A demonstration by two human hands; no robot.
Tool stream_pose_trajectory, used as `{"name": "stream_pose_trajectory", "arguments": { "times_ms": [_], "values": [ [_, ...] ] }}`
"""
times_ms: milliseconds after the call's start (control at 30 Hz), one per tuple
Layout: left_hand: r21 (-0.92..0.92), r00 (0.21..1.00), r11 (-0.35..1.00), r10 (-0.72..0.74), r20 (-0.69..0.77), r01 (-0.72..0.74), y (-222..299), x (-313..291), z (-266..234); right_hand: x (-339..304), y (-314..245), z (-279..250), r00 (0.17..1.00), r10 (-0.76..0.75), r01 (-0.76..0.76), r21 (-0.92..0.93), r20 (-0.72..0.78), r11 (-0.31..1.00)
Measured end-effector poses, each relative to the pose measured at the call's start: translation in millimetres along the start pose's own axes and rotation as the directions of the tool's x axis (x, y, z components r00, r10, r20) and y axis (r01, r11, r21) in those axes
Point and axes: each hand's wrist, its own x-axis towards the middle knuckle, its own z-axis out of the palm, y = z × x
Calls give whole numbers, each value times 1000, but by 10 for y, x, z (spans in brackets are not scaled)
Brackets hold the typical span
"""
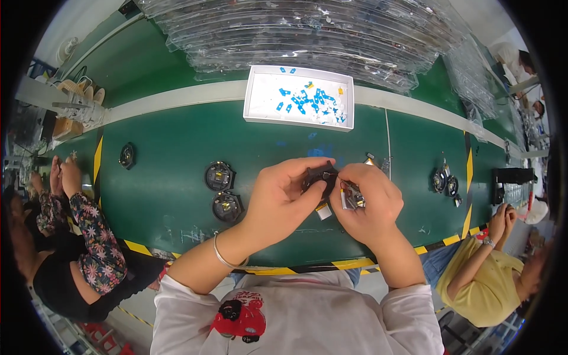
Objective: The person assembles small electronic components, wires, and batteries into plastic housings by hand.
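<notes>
My left hand (278, 192) is closed round a black round watch case (319, 176), thumb across its near side. My right hand (373, 198) meets the case's right edge with bent fingers. In the curl of that hand sits a small silver battery-like part with thin wires (352, 198); exactly how the fingers grip it is partly hidden. A flat silver battery (323, 210) shows just below the case. Beyond the right hand another silver piece (370, 160) lies on the green bench. Left of my hands are two open black watch cases (219, 176), one nearer me than the other.
A white box (299, 121) with small blue and yellow pieces stands at the back. Behind it, clear plastic trays (307, 35) are stacked. One watch case (126, 155) lies far left; several parts (445, 182) lie right. Striped tape (340, 264) edges the bench. Co-workers sit on both sides.
</notes>
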Motion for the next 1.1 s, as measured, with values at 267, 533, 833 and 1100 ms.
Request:
{"name": "stream_pose_trajectory", "arguments": {
  "times_ms": [267, 533, 833, 1100],
  "values": [
    [-9, 1000, 1000, -2, -1, 2, 28, -9, 3, 2, -10, -21, 999, -43, 43, 2, -13, 999],
    [3, 1000, 1000, 8, -9, -8, -2, -11, -1, -22, 8, 1, 995, -97, 96, -30, -31, 995],
    [60, 1000, 998, 29, -7, -29, 13, -42, 38, -39, 0, 28, 985, -173, 168, -150, -17, 974],
    [108, 997, 991, 76, 8, -76, -31, -54, 10, -40, -19, 49, 987, -160, 159, -161, 6, 974]
  ]
}}
